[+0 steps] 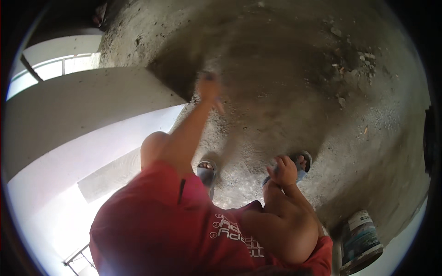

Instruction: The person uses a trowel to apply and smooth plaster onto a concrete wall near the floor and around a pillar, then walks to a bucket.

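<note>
My left hand [210,89] reaches forward over the dusty concrete floor [258,115], smeared by motion; a dark shape shows at its far end, too blurred to make out, and its fingers are unclear. My right hand [283,171] hangs beside my bare right leg, over the grey sandal [305,168], with loosely bent fingers apart and nothing visible in them. Another sandal [206,177] is on my left foot. My red clothing [152,221] fills the lower middle of the view.
A low white wall or ledge [73,96] runs along the left, with a railing [63,66] beyond it. A stained bucket [361,239] stands at the lower right. Rubble and small debris [363,64] lie on the floor at upper right.
</note>
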A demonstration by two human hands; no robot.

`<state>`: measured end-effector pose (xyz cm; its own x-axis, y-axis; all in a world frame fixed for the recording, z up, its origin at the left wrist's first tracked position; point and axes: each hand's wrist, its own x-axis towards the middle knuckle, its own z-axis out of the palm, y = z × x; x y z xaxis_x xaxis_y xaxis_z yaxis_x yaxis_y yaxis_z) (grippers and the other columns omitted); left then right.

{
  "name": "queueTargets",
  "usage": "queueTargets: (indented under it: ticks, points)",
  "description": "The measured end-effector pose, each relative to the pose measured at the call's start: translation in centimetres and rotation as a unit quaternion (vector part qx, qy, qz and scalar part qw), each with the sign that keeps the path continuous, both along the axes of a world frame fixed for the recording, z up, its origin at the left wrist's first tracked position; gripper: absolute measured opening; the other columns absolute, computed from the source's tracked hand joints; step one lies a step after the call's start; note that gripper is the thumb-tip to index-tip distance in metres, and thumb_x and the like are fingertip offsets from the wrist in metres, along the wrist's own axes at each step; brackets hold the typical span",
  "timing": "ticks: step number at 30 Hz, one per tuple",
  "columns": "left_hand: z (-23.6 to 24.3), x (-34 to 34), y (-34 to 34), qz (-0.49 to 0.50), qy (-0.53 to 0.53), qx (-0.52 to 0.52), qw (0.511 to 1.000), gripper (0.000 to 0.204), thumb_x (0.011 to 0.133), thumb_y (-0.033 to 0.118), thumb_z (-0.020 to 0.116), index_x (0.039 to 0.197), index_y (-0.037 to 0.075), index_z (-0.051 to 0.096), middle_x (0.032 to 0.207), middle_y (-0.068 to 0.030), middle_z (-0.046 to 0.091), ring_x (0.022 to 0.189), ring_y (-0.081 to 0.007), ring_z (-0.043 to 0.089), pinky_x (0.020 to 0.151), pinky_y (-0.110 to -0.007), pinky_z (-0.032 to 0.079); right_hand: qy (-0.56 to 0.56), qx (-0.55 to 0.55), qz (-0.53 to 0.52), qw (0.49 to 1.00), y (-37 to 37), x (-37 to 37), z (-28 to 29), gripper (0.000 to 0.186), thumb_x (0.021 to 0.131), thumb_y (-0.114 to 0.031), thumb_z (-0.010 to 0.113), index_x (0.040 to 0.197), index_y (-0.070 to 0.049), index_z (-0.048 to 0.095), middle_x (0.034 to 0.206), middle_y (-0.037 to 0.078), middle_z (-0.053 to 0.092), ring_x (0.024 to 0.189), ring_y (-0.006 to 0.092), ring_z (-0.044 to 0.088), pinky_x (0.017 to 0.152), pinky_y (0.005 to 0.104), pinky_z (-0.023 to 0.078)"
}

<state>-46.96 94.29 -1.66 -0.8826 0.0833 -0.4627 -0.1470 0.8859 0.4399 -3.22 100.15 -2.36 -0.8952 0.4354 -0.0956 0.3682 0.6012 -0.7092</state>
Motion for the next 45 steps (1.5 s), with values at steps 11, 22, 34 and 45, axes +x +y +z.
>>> queueTargets:
  ticks: [11, 22, 34, 45]
  points:
    - [-3.1, -9.7, 12.6, -0.403, 0.045, -0.339, 0.849, 0.045, 0.089, 0.028, 0.067, 0.119, -0.005, 0.06, 0.102, -0.016, 0.074, 0.095, -0.0293, 0.072, 0.084, -0.047, 0.056, 0.014, -0.008, -0.001, 1.0, 1.3, 0.6, 0.4, 0.04, 0.079, -0.037, 0.083, 0.103, -0.009, 0.069, 0.105, 0.009, 0.066, 0.092, 0.0299, 0.067, 0.078, 0.0397, 0.054]
    - [3.1, 4.9, 20.0, -0.332, 0.024, 0.1, 0.938, 0.043, 0.09, 0.024, 0.064, 0.124, -0.003, 0.062, 0.116, -0.026, 0.069, 0.109, -0.0416, 0.068, 0.09, -0.051, 0.054, 0.0, 0.003, -0.023, 1.0, -0.1, 0.5, -0.1, 0.041, 0.078, -0.034, 0.083, 0.108, -0.01, 0.068, 0.109, 0.011, 0.066, 0.097, 0.034, 0.066, 0.08, 0.0429, 0.054]
    - [-0.2, -23.3, -7.0, -0.34, 0.055, -0.439, 0.83, 0.051, 0.081, 0.055, 0.077, 0.11, 0.013, 0.076, 0.107, -0.008, 0.075, 0.104, -0.0264, 0.072, 0.078, -0.045, 0.056, -0.019, -0.013, -0.006, 1.0, -0.2, 0.3, -0.8, 0.046, 0.077, -0.034, 0.082, 0.112, -0.009, 0.066, 0.113, 0.012, 0.065, 0.099, 0.0361, 0.066, 0.083, 0.0443, 0.054]
    - [1.8, -7.7, 2.8, -0.523, -0.085, -0.449, 0.719, 0.047, 0.088, 0.042, 0.07, 0.104, -0.003, 0.07, 0.104, -0.0201, 0.073, 0.095, -0.0423, 0.071, 0.09, -0.052, 0.053, -0.066, 0.001, 0.006, 0.998, 0.0, 0.2, -0.4, 0.047, 0.075, -0.035, 0.083, 0.111, -0.011, 0.066, 0.115, 0.011, 0.066, 0.102, 0.0351, 0.066, 0.084, 0.0439, 0.053]
